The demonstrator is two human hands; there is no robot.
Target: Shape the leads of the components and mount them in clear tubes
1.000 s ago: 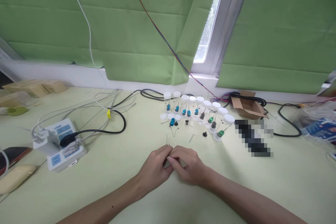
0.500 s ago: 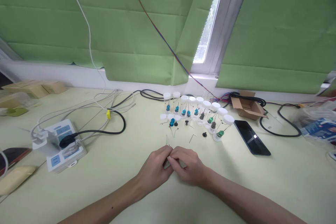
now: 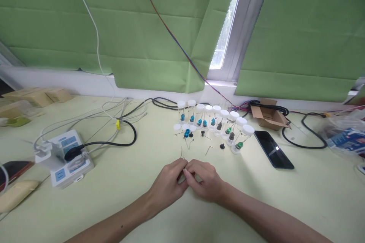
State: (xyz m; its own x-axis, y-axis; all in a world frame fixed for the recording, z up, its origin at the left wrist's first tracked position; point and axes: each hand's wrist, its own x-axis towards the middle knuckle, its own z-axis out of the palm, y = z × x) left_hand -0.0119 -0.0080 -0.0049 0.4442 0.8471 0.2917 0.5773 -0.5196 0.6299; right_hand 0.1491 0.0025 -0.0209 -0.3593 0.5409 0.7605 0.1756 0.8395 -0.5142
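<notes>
My left hand (image 3: 170,182) and my right hand (image 3: 205,180) meet above the table, fingers curled and fingertips pressed together. A thin bent wire (image 3: 181,152) sticks up from the pinched fingers; its lower part is hidden, as is anything else between the fingertips. Beyond them lie another bent wire (image 3: 189,144), an L-shaped hex key (image 3: 209,150), a blue piece (image 3: 187,133) and a small black knob-like part (image 3: 222,146). Behind these, several clear vials with white caps (image 3: 248,130) stand in a slanting row, with blue, green or dark pieces inside.
To the right are a black phone (image 3: 274,149), an open cardboard box (image 3: 269,117) and a plastic bag (image 3: 346,134). A white power strip (image 3: 72,157) with plugs and cables stands left, near a cream-coloured oblong object (image 3: 18,195). Black cable (image 3: 134,133) loops across the back.
My right thumb and fingertips have shifted very slightly to the right. Both hands otherwise keep their place, and the things on the table have not moved.
</notes>
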